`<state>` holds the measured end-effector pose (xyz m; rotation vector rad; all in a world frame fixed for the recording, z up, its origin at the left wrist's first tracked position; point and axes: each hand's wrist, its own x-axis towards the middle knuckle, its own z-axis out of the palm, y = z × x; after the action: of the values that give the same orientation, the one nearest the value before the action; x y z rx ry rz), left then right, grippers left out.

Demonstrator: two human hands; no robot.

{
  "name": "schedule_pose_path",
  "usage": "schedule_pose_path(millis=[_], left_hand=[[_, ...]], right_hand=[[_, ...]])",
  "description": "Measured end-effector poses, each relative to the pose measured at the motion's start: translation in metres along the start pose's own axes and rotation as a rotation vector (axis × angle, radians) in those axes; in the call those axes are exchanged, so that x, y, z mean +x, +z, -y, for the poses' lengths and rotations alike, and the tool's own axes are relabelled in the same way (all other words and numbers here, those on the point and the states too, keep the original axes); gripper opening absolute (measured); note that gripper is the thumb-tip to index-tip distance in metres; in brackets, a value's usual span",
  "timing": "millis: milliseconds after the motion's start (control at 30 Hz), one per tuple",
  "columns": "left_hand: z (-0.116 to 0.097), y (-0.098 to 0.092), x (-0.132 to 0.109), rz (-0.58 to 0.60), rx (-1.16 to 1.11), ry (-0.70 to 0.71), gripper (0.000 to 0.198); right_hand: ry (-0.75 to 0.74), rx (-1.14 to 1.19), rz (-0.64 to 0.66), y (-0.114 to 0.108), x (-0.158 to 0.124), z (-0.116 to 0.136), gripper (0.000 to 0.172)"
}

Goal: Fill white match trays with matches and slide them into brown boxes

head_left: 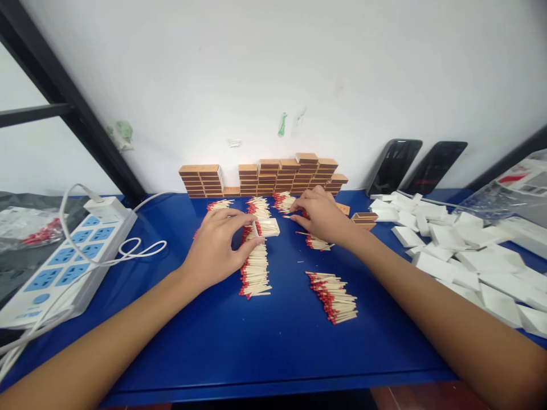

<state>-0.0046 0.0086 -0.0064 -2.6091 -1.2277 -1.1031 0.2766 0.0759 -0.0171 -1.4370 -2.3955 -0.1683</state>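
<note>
My left hand pinches a small white matchbox tray between thumb and fingers; matches lie inside it. Beneath and in front of that hand runs a long row of red-tipped matches. My right hand is curled at the back, thumb and fingers together around a match beside a small match pile. Under its wrist lie more matches. Nearer the front edge sits another heap of matches. My right fingertips are partly hidden.
Stacked brown matchboxes line the wall. An orange-brown matchbox sleeve stands by my right forearm. White trays are heaped at right, with two phones leaning behind. A power strip with white cables occupies the left of the blue table.
</note>
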Motion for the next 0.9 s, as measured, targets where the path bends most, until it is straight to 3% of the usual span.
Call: schedule_pose_path(millis=[600,900], left_hand=[[0.0008,0.0009,0.0002,-0.001,0.0,0.008,0.035],[-0.0003,0.0003,0.0001,-0.004,-0.002,0.004,0.034]], right_hand=[[-0.043,0.074,-0.014,0.0017,-0.0007,-0.0009,0.014],[0.04,0.052,0.039,-0.0012,0.0001,0.0024,0.015]])
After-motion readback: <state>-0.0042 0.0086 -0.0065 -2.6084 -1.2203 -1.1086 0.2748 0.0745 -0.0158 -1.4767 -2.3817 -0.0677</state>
